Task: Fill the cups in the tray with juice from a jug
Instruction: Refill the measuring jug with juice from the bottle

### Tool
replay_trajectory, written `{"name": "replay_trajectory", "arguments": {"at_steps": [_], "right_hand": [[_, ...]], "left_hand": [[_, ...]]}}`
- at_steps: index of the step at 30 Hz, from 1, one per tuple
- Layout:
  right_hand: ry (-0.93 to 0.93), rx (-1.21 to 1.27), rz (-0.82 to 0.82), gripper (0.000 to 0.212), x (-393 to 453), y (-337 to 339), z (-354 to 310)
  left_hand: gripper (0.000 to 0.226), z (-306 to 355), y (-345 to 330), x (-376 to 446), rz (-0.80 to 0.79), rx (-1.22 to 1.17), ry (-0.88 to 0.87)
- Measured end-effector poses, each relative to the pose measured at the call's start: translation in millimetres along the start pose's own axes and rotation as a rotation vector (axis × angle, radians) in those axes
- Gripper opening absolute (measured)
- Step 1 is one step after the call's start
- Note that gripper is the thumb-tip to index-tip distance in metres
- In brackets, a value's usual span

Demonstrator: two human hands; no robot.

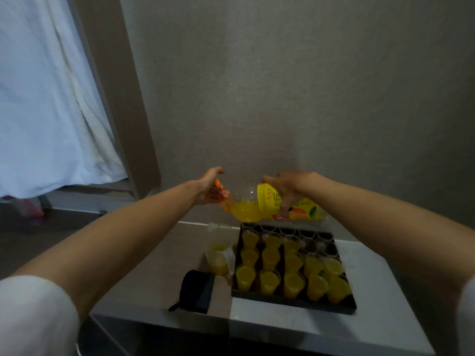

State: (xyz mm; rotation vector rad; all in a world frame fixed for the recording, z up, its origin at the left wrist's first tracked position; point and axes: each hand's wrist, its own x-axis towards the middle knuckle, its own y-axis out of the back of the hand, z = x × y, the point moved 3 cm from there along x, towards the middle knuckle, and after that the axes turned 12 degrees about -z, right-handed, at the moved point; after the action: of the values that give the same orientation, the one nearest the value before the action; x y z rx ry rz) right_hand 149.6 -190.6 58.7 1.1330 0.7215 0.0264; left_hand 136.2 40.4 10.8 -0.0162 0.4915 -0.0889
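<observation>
At frame centre our right hand (288, 188) grips the tipped juice bottle (272, 201) while our left hand (209, 191) pinches its orange handle (222, 199) (steadying it, seemingly), above the jug (219, 255) and the tray (293, 300) of cups (293, 283).

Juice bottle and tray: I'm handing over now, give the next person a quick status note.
Left hand grips the orange handle; right hand grips the juice bottle, held tipped in the air beyond the tray.
Measuring jug, part full, stands left of the tray.
Done: near cups hold juice.
Left: far-right cups look empty.
</observation>
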Motion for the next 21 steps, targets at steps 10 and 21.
{"name": "replay_trajectory", "arguments": {"at_steps": [10, 21], "right_hand": [[0.009, -0.029, -0.004, 0.12, 1.9, 2.5, 1.0], [-0.004, -0.034, -0.008, 0.12, 1.7, 3.1, -0.9]], "left_hand": [[0.046, -2.6, 0.7, 2.9, -0.004, -0.014, 0.006], [0.045, -6.5, 1.9, 3.0, -0.007, -0.014, 0.012]]}}
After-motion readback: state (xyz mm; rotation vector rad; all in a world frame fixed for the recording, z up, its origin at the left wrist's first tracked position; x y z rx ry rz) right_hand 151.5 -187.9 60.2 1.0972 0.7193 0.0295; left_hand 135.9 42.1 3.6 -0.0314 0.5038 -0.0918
